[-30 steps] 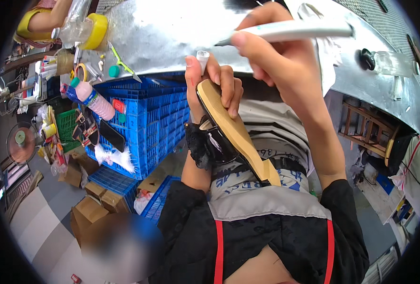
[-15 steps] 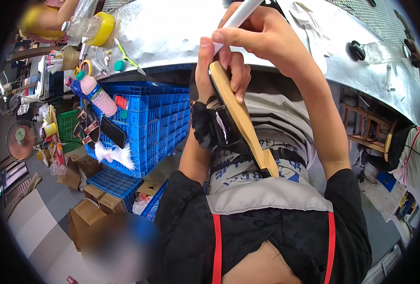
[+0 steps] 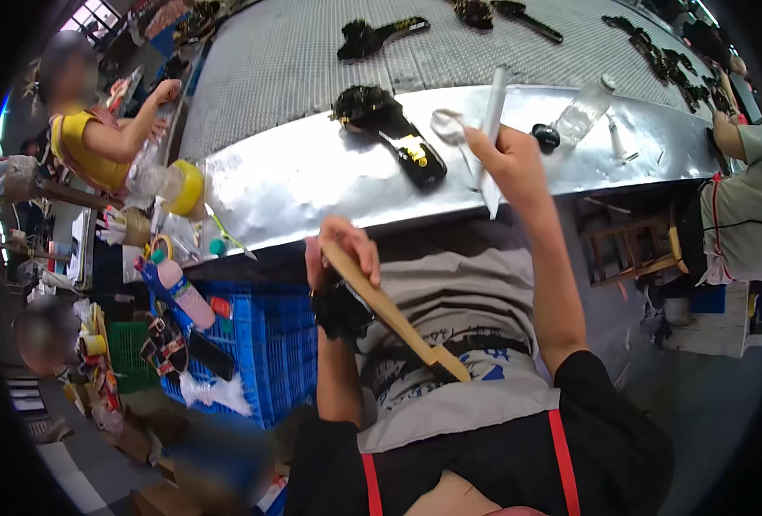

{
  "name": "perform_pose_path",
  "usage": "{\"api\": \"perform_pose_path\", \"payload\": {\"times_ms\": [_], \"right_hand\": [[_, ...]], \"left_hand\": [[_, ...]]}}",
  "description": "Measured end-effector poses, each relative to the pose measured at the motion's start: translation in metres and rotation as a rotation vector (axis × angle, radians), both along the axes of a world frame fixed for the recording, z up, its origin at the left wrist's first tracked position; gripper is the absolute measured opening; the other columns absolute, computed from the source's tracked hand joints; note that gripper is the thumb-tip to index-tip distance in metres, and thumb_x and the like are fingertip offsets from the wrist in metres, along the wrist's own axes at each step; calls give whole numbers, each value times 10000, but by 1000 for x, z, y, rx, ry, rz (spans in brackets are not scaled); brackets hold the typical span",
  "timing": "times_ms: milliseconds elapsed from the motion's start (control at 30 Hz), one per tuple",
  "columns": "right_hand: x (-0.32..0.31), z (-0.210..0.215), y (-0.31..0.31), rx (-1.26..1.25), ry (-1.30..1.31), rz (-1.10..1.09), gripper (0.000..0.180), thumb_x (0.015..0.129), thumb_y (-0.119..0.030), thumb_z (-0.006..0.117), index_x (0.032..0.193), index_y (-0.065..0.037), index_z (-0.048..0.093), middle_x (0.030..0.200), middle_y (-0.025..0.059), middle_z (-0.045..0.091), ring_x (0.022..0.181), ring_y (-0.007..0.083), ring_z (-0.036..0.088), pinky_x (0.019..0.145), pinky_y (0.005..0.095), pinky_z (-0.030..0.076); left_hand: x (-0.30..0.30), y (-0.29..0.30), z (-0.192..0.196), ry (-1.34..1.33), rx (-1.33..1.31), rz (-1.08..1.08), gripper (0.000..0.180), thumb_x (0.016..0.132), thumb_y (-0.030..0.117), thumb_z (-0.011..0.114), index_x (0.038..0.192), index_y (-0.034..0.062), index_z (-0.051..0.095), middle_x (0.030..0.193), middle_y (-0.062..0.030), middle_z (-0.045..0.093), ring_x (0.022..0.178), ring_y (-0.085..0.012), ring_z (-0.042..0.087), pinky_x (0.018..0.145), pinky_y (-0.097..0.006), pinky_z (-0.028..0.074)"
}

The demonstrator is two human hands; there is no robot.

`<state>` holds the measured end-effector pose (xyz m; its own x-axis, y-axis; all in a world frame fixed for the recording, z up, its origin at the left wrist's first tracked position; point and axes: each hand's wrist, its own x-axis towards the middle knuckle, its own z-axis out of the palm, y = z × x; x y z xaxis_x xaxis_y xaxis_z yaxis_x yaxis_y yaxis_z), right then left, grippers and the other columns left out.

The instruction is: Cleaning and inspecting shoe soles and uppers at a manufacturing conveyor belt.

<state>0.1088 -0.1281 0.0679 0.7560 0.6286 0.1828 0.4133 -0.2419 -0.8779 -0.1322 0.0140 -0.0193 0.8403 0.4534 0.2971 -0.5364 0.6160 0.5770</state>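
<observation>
My left hand (image 3: 346, 245), low in front of the table edge, grips a sandal. The sandal (image 3: 389, 314) is turned with its tan sole and small heel block toward me; its ruffled black upper hangs by my wrist. Over the table edge, my right hand (image 3: 514, 168) holds a long white stick-like tool (image 3: 494, 112), upright with a tapered lower end. The tool stands apart from the sandal. On the metal table, another black sandal (image 3: 398, 142) with a ruffled upper and a yellow mark lies left of a crumpled white cloth (image 3: 448, 126).
Behind the metal table (image 3: 269, 181) runs a ribbed grey belt (image 3: 269, 69) carrying several black sandals. A clear bottle (image 3: 585, 110) lies right. At left are a yellow-rimmed jar (image 3: 183, 187), a pink bottle (image 3: 183, 292) and a blue crate (image 3: 282, 344). A co-worker (image 3: 101, 138) sits far left, another (image 3: 742, 189) right.
My right hand with the white tool has moved right, away from the sandal it was against. The left hand has lowered with the sandal, and the view has tipped up to the belt.
</observation>
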Motion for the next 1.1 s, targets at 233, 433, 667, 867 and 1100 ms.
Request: {"api": "perform_pose_path", "payload": {"times_ms": [233,433,667,867,1100], "right_hand": [[68,-4,-29,-672,-472,-193,505,930,-504,589,838,-12,661,698,181,668,705,370,674,650,453,505],[-69,-12,-75,-372,4,765,405,1023,-398,535,1198,-44,622,1082,157,676,961,289,676,860,372,515],[-106,-45,-93,-73,770,917,598,1024,-490,467,1464,-85,452,1196,65,570,773,113,593,693,258,502],[-115,-24,-70,105,534,637,472,953,-285,597,1359,-51,536,1070,43,575,969,146,560,756,262,457],[-151,-6,-66,81,106,460,540,765,-159,709,1269,-18,575,1072,138,521,950,257,563,848,322,459]], "left_hand": [[-12,0,-21,-170,-70,50,569,1076,518,295,917,14,507,671,-142,533,528,-274,538,495,-370,463],[-26,-1,-26,10,-281,417,564,1080,492,312,773,60,504,581,-96,499,442,-232,482,410,-359,422],[-15,25,-26,175,-355,301,485,1039,531,428,688,198,455,516,4,450,420,-145,479,381,-308,417],[35,49,34,466,162,467,523,1033,473,401,832,28,586,687,-102,582,620,-220,586,618,-365,520],[54,58,59,-140,-39,75,373,964,335,380,718,67,463,692,-51,452,679,-204,487,666,-344,429]]}}
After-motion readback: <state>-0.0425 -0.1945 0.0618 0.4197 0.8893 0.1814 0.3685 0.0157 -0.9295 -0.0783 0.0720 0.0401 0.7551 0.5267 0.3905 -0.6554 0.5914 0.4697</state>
